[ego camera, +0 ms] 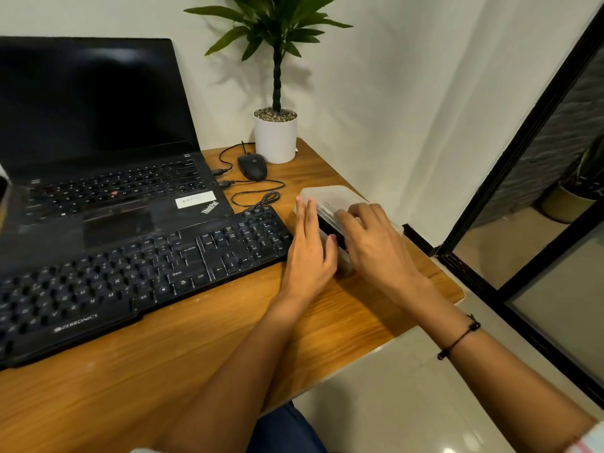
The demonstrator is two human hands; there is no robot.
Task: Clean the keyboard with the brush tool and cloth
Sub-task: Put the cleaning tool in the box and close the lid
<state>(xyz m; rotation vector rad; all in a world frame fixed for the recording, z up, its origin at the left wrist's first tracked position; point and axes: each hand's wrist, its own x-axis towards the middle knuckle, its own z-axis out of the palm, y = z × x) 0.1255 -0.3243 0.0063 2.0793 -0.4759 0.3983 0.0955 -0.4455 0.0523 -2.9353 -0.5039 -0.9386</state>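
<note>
Your wooden tabletop (196, 354) fills a white-walled corner beside black-framed glass. The laptop (98, 142) sits behind the black keyboard (130, 276); potted plant (276, 135) and mouse (252, 166) are farther back. Just right of the keyboard, a clear plastic box (330, 196) holds something dark. Your left hand (310, 250) lies flat against its side, grip relaxed; your right hand (376, 240) rests atop, fingers loosely spread.
</note>
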